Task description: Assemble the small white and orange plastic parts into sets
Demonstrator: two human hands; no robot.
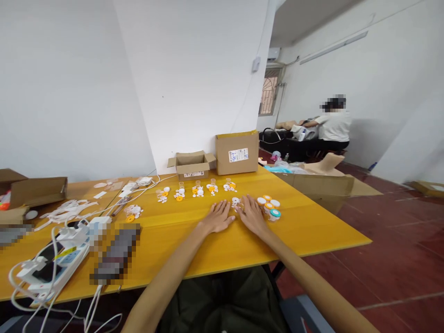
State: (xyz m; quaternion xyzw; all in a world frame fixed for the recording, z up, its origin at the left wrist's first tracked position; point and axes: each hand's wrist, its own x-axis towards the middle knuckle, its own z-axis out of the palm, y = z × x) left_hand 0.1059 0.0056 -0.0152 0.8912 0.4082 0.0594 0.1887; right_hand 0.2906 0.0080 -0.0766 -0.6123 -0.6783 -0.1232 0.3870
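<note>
The smooth yellow tabletop [173, 219] stretched from both wrists to its straight near edge at six o'clock. The left hand [219, 216] lay palm down, fingers extended and loosely parted; the right hand [252, 213] had its fingers angled downward, and I couldn't tell whether they gripped anything. One small pile of flat white discs [235, 201] sat between them, towards twelve. Five round lidded jars [275, 213] clustered at three o'clock. Five more disc piles [181, 191] ran from ten to twelve, before two cardboard boxes [237, 159].

The tabletop [315, 231] offers passage right of the lidded containers [275, 213], while cardboard boxes [239, 159] obstruct the wall side.
</note>
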